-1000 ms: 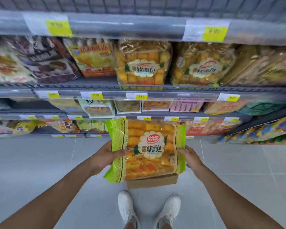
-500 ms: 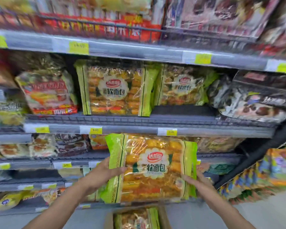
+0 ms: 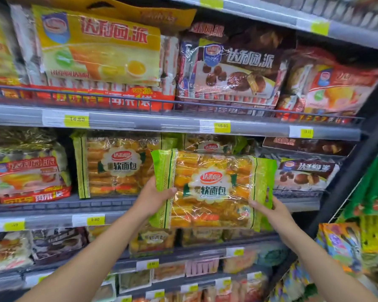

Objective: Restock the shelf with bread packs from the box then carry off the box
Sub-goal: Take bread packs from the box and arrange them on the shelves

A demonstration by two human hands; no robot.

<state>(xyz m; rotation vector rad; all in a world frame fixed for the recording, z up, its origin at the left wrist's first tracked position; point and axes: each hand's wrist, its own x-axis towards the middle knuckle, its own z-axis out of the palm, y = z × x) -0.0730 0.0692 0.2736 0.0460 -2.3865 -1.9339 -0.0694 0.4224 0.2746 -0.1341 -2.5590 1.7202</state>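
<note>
- A bread pack (image 3: 214,188) with green end strips and a clear middle full of orange-brown rolls is held up in the air in front of the middle shelf (image 3: 52,207). It is roughly upright with its printed face toward the camera.
- The left hand (image 3: 153,199) grips the pack's left green edge. The thumb lies across the front and the fingers are hidden behind the wrap.
- The right hand (image 3: 271,212) grips the lower right corner, with the thumb on the front and the rest of the fingers behind the pack.
- The pack's lower edge hangs over the shelf's front rail; whether it touches the shelf cannot be told.
- A matching pack (image 3: 118,164) stands upright on that shelf just to the left of the held one.
- A second matching pack (image 3: 212,144) shows above the held pack's top edge, further back on the shelf.
- A chocolate pie pack (image 3: 303,173) sits to the right on the same shelf, and a yellow pie pack (image 3: 28,173) stands at the far left.
- A yellow price tag (image 3: 95,219) reading 9.90 sits on the shelf rail below the standing pack.
- The shelf above carries a large yellow pack (image 3: 96,46) and a large brown pack (image 3: 231,68) side by side.
</note>
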